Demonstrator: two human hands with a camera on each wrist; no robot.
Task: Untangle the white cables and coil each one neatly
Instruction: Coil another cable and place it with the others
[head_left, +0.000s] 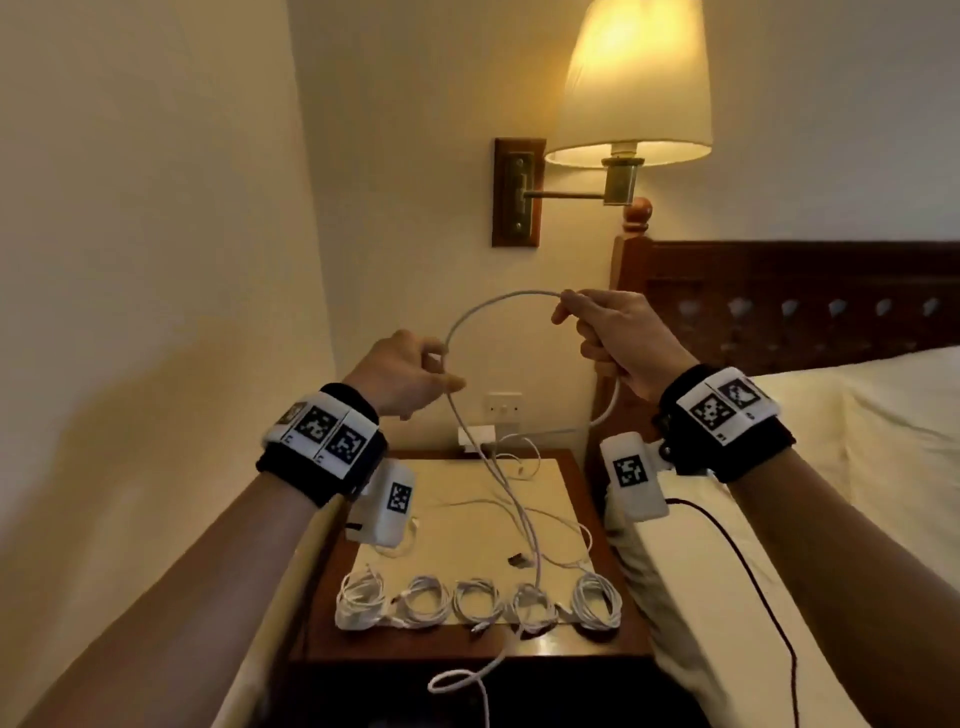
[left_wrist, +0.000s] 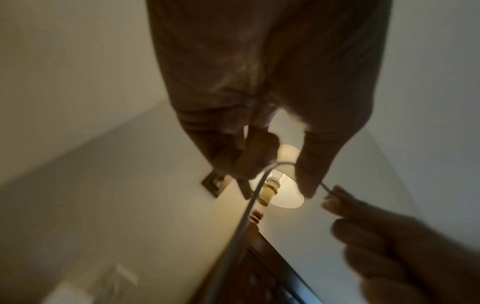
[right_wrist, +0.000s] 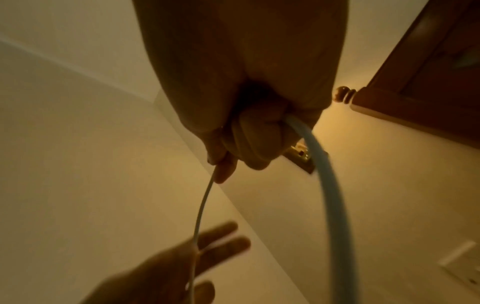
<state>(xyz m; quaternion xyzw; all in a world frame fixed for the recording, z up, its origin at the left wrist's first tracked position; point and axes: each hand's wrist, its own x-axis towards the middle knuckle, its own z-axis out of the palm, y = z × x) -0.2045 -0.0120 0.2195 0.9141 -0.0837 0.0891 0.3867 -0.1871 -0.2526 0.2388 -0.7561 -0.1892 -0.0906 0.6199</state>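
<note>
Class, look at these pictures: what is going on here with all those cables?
A person holds one white cable up in an arc, left hand pinching one side, right hand gripping the other. Five coiled cables lie in a row on the bedside table; loose cables remain behind them.

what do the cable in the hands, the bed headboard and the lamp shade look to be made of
Cable: probably smooth white plastic or rubber sheathing; it bends in an even arch between both hands.
Headboard: apparently dark reddish wood with a slight sheen, with carved cut-outs and a turned knob on the post.
Lamp shade: likely cream fabric or paper; light glows through it.
</note>
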